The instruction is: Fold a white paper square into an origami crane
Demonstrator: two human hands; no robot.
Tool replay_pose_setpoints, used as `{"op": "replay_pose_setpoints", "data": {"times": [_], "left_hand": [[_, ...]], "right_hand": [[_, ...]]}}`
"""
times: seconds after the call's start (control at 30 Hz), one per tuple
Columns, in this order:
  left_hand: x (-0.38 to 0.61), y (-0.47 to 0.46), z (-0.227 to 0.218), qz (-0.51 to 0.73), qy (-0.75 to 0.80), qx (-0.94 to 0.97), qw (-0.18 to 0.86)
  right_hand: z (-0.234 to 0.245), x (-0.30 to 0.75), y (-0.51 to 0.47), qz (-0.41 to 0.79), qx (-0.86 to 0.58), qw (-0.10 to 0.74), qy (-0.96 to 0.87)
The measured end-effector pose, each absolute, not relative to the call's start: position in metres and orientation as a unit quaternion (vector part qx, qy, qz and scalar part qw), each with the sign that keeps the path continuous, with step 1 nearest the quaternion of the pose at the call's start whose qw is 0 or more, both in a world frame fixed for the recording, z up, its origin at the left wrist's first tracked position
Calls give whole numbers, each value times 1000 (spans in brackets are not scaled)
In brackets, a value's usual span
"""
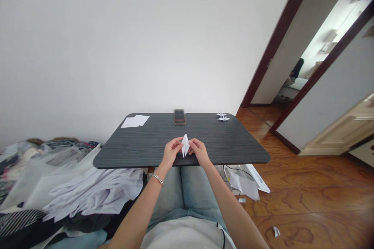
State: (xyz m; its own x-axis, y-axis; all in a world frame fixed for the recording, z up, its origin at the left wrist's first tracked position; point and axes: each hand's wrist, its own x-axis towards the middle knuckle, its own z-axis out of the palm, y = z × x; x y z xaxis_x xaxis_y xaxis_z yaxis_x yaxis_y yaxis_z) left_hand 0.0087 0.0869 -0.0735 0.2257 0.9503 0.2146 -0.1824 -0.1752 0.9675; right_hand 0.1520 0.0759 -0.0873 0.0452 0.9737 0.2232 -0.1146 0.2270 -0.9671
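Note:
A small folded piece of white paper (185, 145) stands upright between both my hands, just above the near edge of a dark grey table (140, 148). My left hand (171, 152) pinches its left side and my right hand (199, 150) pinches its right side. A bracelet sits on my left wrist. Fingers of both hands are closed on the paper.
White paper sheets (135, 121) lie at the table's far left, a small dark box (179, 116) at the far middle, folded paper figures (223, 116) at the far right. Clothes and paper pile (73, 186) at left, paper scraps (245, 181) on the wooden floor, an open doorway (295, 81) at right.

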Motion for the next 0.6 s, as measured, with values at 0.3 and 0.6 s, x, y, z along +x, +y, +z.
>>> {"op": "replay_pose_setpoints", "data": {"times": [0.3, 0.6], "left_hand": [[9, 83, -69, 516, 342, 561, 551], [8, 83, -70, 521, 344, 560, 544]], "right_hand": [[-86, 152, 74, 469, -414, 589, -511], [-83, 151, 71, 461, -409, 595, -516]]}}
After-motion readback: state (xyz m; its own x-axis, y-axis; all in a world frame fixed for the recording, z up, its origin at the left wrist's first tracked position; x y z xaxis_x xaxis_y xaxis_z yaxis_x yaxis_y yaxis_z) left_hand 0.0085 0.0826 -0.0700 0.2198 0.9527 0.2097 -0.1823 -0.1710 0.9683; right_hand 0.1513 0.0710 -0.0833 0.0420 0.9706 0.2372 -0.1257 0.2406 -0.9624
